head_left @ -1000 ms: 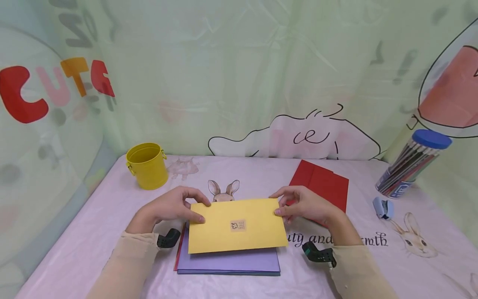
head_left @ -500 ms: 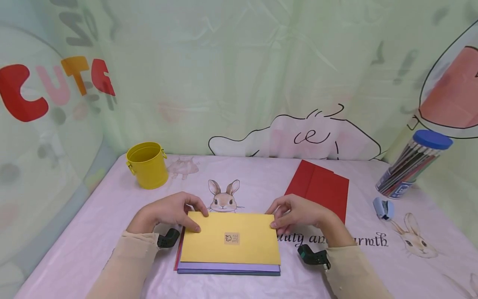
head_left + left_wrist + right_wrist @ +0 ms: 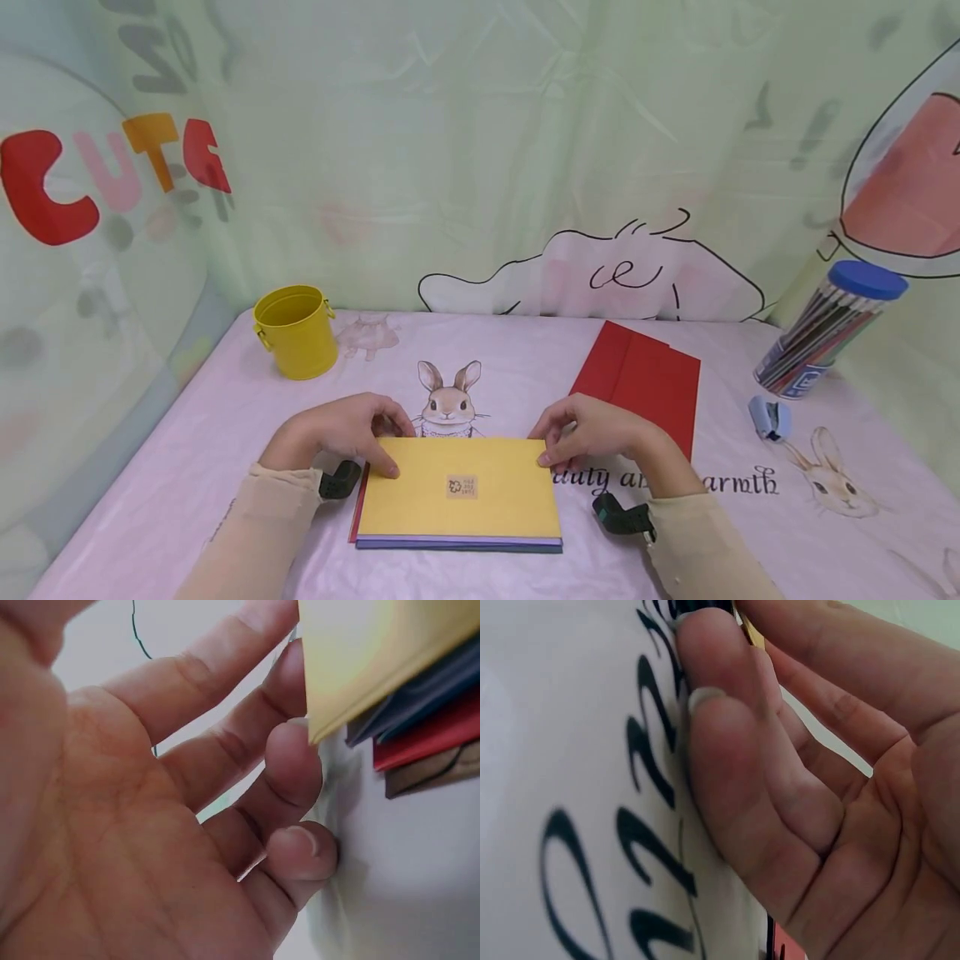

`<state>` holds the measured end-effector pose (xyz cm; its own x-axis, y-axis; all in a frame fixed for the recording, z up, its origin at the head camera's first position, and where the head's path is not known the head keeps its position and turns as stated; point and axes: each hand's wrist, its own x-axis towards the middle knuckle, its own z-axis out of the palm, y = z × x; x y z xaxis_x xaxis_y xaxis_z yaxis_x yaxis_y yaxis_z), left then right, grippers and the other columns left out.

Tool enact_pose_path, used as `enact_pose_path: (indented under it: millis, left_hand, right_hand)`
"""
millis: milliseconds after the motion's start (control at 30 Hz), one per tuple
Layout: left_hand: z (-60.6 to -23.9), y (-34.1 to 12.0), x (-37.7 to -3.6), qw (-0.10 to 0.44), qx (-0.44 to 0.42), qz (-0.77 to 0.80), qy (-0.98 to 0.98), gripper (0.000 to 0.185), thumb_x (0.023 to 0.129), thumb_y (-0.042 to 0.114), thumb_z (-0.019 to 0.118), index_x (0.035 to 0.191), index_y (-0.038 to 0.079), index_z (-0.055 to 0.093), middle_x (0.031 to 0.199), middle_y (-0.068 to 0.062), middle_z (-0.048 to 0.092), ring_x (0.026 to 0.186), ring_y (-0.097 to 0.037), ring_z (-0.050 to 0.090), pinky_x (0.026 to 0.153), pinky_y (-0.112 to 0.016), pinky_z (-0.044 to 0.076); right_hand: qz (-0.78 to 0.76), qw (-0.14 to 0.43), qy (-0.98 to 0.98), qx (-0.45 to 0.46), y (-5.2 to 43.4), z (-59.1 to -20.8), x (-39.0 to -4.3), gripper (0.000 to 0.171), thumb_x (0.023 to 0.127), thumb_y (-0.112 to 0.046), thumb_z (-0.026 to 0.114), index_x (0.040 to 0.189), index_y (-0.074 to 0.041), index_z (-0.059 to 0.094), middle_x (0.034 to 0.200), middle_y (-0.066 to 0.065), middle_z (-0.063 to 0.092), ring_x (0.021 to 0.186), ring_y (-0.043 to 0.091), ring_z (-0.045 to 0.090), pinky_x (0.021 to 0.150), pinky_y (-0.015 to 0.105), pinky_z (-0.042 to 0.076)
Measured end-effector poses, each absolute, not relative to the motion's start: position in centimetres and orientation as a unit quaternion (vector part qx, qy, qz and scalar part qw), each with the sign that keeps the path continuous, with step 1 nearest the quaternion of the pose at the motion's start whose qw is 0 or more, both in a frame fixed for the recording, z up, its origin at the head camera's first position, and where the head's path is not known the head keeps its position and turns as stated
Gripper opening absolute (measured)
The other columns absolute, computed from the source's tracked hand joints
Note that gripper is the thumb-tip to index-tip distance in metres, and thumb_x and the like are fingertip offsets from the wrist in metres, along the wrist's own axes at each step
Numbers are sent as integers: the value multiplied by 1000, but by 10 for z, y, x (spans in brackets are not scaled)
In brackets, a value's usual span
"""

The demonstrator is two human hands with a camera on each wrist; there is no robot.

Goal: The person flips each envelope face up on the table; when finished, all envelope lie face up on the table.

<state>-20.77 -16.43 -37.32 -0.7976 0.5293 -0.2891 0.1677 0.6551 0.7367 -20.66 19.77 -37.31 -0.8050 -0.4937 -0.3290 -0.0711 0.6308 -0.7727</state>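
A yellow envelope (image 3: 510, 492) with a small printed sticker (image 3: 461, 487) lies on top of a stack in the head view. Under its near edge show thin strips of a purple envelope (image 3: 450, 541) and a dark blue one (image 3: 459, 547). A red edge (image 3: 354, 525) peeks out on the left side. My left hand (image 3: 345, 429) pinches the yellow envelope at its far left corner, thumb on top. At the far right corner my right hand (image 3: 600, 432) pinches it likewise. In the left wrist view, fingertips (image 3: 294, 769) curl against the envelope's edge.
Red envelopes (image 3: 652, 379) lie behind my right hand. A yellow bucket (image 3: 300, 337) stands at the back left. On the right are a tub of pencils (image 3: 828, 329) with a blue lid and a small light-blue object (image 3: 770, 418). A printed curtain (image 3: 480, 167) hangs behind the table.
Both hands have lowered the yellow envelope toward me onto the stack, covering most of the purple one. Its near edge now lies close to the stack's near edge.
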Motion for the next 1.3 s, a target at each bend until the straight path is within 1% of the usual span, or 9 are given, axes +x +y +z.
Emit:
enact_pose_path:
  millis: [333, 433, 567, 633, 733, 867, 1000, 1133, 1300]
  left_hand:
    - [-372, -164, -206, 255, 210, 365, 870, 39, 68, 8, 92, 101, 15, 72, 91, -2, 62, 84, -22, 52, 75, -35, 42]
    - [-371, -164, -207, 253, 211, 364, 871, 38, 71, 11, 92, 103, 16, 72, 92, -2, 62, 84, -21, 52, 74, -34, 42]
    - [-370, -163, -207, 233, 208, 378, 871, 36, 77, 18, 88, 109, 15, 72, 95, -2, 61, 85, -21, 54, 75, -34, 43]
    - [-370, -162, -208, 216, 211, 385, 872, 35, 82, 23, 85, 112, 14, 71, 96, -2, 61, 86, -20, 55, 75, -34, 46]
    - [-368, -156, -208, 193, 229, 398, 867, 33, 87, 27, 80, 115, 13, 70, 98, -1, 62, 87, -20, 57, 74, -35, 48]
    - [-363, -142, -206, 177, 266, 410, 854, 34, 90, 28, 76, 118, 10, 69, 99, 0, 62, 90, -20, 59, 72, -34, 50]
    - [-359, -125, -203, 165, 276, 424, 846, 37, 90, 28, 77, 121, 11, 68, 102, 0, 62, 92, -18, 59, 74, -33, 50]
    - [-354, -103, -202, 171, 260, 441, 842, 40, 90, 27, 77, 125, 11, 66, 103, 1, 62, 91, -18, 60, 76, -32, 50]
    - [-350, -66, -211, 183, 216, 428, 858, 44, 91, 32, 76, 130, 15, 64, 105, 6, 62, 93, -17, 59, 80, -34, 49]
  right_hand:
    - [-378, 260, 876, -151, 194, -373, -205, 24, 77, -18, 88, 99, -15, 78, 80, 7, 65, 69, 21, 65, 63, 35, 57]
    - [-379, 260, 876, -146, 194, -373, -205, 29, 77, -20, 88, 104, -15, 76, 81, 7, 66, 69, 22, 65, 64, 35, 57]
    - [-393, 253, 870, -153, 201, -370, -207, 39, 81, -23, 86, 116, -12, 72, 83, 8, 67, 68, 24, 67, 66, 36, 57]
    - [-402, 232, 873, -151, 208, -367, -209, 41, 83, -24, 84, 119, -12, 71, 83, 8, 67, 68, 25, 67, 66, 37, 57]
    - [-408, 175, 887, -128, 222, -363, -213, 41, 85, -24, 83, 121, -11, 70, 83, 10, 67, 67, 26, 67, 65, 38, 56]
    - [-402, 86, 910, -47, 242, -360, -217, 47, 85, -31, 82, 124, -10, 67, 87, 10, 66, 72, 25, 66, 67, 35, 55]
    - [-400, 36, 915, 31, 264, -363, -218, 60, 87, -37, 80, 135, -9, 60, 99, 11, 64, 82, 26, 65, 70, 31, 54]
    - [-404, 28, 911, 73, 286, -369, -218, 66, 89, -37, 77, 143, -7, 53, 107, 15, 62, 90, 28, 61, 72, 29, 52]
    - [-400, 55, 910, 97, 300, -378, -218, 69, 88, -32, 79, 143, -2, 51, 106, 15, 62, 93, 29, 56, 70, 29, 51]
